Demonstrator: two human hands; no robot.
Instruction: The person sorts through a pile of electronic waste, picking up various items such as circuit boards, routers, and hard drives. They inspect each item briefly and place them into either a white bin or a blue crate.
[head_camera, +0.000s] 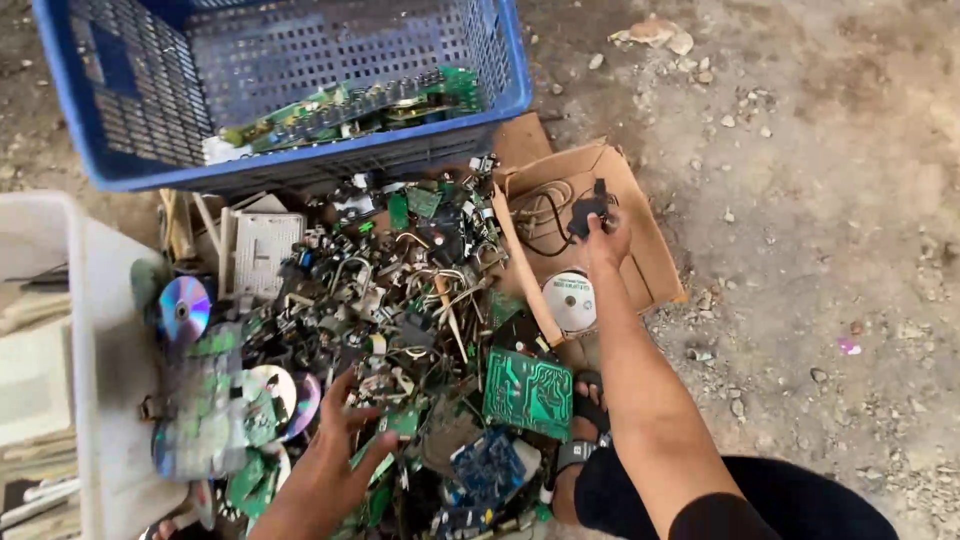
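My right hand (606, 240) reaches out over an open cardboard box (655, 255) and grips a small black adapter (585, 212) with a thin cable trailing into the box. A white disc (572, 300) lies in that box. My left hand (335, 455) rests with fingers spread on a heap of electronic scrap (400, 290): wires, metal bits and green circuit boards. It holds nothing. A large green circuit board (527, 392) lies between my two arms, beside a blue board (487, 465).
A blue plastic crate (120, 120) holding green circuit boards stands at the top left. A white bin (100, 360) sits at the left edge, shiny discs (184, 306) beside it. My sandalled foot (585, 425) is by the green board. Gravelly dirt ground (830, 250) spreads to the right.
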